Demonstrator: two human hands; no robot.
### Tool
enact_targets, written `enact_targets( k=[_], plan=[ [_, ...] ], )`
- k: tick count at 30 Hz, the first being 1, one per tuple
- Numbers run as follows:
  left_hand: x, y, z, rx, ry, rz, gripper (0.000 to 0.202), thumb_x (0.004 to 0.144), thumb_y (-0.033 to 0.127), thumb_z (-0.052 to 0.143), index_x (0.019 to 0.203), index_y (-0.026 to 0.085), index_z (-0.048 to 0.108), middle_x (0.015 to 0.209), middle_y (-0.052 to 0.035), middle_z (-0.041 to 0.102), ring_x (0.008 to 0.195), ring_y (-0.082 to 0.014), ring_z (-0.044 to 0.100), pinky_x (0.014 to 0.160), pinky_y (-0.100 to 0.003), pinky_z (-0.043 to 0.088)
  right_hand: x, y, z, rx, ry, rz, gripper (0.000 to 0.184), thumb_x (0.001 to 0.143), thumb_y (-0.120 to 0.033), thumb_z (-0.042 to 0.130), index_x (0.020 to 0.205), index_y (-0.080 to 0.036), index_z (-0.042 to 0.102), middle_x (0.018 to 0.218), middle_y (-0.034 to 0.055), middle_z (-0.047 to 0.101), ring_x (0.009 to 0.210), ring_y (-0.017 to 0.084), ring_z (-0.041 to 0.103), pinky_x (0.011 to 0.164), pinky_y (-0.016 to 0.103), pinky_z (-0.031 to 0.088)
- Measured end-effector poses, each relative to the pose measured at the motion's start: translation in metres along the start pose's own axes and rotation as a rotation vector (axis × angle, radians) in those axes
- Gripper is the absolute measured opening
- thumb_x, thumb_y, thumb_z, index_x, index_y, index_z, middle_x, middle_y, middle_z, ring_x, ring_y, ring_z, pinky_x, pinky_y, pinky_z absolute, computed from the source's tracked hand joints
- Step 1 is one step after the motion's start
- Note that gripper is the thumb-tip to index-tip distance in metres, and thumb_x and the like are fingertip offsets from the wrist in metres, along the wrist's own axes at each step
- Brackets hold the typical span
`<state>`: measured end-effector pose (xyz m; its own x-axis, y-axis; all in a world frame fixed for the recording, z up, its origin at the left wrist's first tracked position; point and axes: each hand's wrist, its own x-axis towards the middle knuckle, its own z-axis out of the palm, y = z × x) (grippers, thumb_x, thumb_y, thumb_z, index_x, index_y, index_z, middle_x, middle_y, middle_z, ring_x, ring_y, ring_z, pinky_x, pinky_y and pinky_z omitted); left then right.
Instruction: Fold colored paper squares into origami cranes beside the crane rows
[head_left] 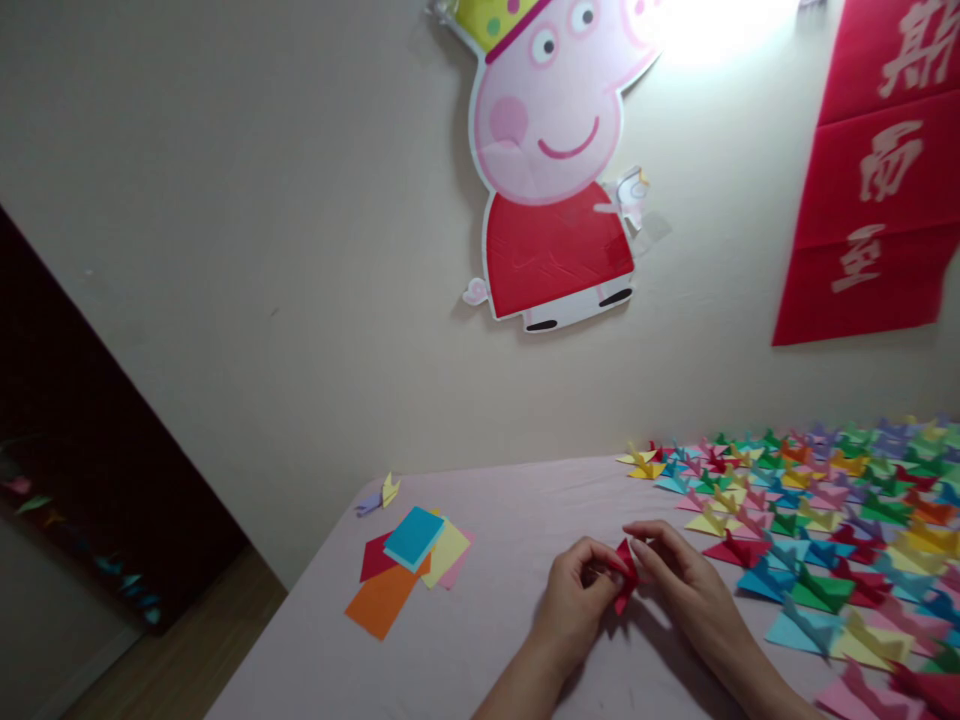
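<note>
Both my hands meet over a pale pink table (480, 650), pinching a small folded red paper piece (625, 573) between them. My left hand (574, 600) grips its left side with curled fingers. My right hand (679, 575) holds its upper right edge with fingertips pressed together. The red piece stands a little above the tabletop. Just right of my hands lie rows of several folded paper cranes (817, 510) in many colours.
A loose stack of square paper sheets (409, 560), blue on top with yellow, pink, red and orange below, lies at the left. A small yellow and purple folded piece (384, 494) sits near the table's far left corner. The wall behind carries a cartoon pig cutout (555, 160) and a red banner (877, 170).
</note>
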<state>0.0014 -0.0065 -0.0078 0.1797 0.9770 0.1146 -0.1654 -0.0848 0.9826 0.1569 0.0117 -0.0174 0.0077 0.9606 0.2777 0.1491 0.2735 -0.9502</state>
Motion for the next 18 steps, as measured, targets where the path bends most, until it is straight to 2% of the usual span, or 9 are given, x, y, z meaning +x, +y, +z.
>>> enact_targets(
  k=[3, 7, 13, 15, 18],
  plan=[
    [0.000, -0.002, 0.000, 0.000, -0.001, 0.010, 0.030, 0.075, 0.041, 0.076, 0.080, 0.013, 0.066, 0.070, -0.0022, 0.062, 0.063, -0.0125, 0.052, 0.063, -0.024, 0.038, 0.001, 0.002, 0.001, 0.000, -0.023, 0.001, 0.028, 0.081, -0.048, 0.060, 0.089, -0.022, 0.064, 0.079, 0.0033, 0.066, 0.070, 0.020, 0.064, 0.059, 0.029, 0.051],
    [0.001, -0.002, -0.001, 0.010, -0.009, 0.018, 0.025, 0.075, 0.036, 0.076, 0.079, 0.013, 0.067, 0.072, -0.0028, 0.063, 0.067, -0.0132, 0.053, 0.065, -0.025, 0.039, 0.001, -0.004, 0.001, -0.021, -0.041, -0.076, 0.020, 0.079, -0.041, 0.062, 0.077, -0.021, 0.065, 0.079, 0.0029, 0.064, 0.073, 0.020, 0.063, 0.066, 0.031, 0.050],
    [0.002, -0.001, -0.002, 0.029, 0.004, 0.018, 0.017, 0.073, 0.029, 0.073, 0.077, 0.014, 0.068, 0.075, -0.0024, 0.062, 0.068, -0.0133, 0.052, 0.066, -0.025, 0.039, -0.001, -0.013, 0.001, -0.013, -0.037, -0.111, 0.018, 0.078, -0.038, 0.062, 0.070, -0.023, 0.067, 0.076, 0.0022, 0.061, 0.072, 0.020, 0.061, 0.063, 0.029, 0.048],
    [0.002, 0.000, -0.002, 0.013, 0.022, 0.015, 0.015, 0.072, 0.027, 0.072, 0.078, 0.014, 0.068, 0.074, -0.0022, 0.062, 0.067, -0.0131, 0.052, 0.066, -0.025, 0.039, -0.001, -0.013, 0.002, -0.006, -0.028, -0.100, 0.019, 0.078, -0.040, 0.062, 0.074, -0.023, 0.068, 0.079, 0.0031, 0.064, 0.074, 0.021, 0.062, 0.065, 0.030, 0.050],
    [0.002, 0.003, -0.001, -0.031, 0.058, 0.007, 0.014, 0.072, 0.025, 0.070, 0.080, 0.014, 0.067, 0.073, -0.0020, 0.063, 0.064, -0.0123, 0.051, 0.065, -0.024, 0.039, -0.002, -0.010, 0.002, -0.004, 0.023, -0.038, 0.027, 0.080, -0.045, 0.060, 0.093, -0.023, 0.067, 0.082, 0.0028, 0.066, 0.071, 0.020, 0.062, 0.062, 0.030, 0.050]
  ],
)
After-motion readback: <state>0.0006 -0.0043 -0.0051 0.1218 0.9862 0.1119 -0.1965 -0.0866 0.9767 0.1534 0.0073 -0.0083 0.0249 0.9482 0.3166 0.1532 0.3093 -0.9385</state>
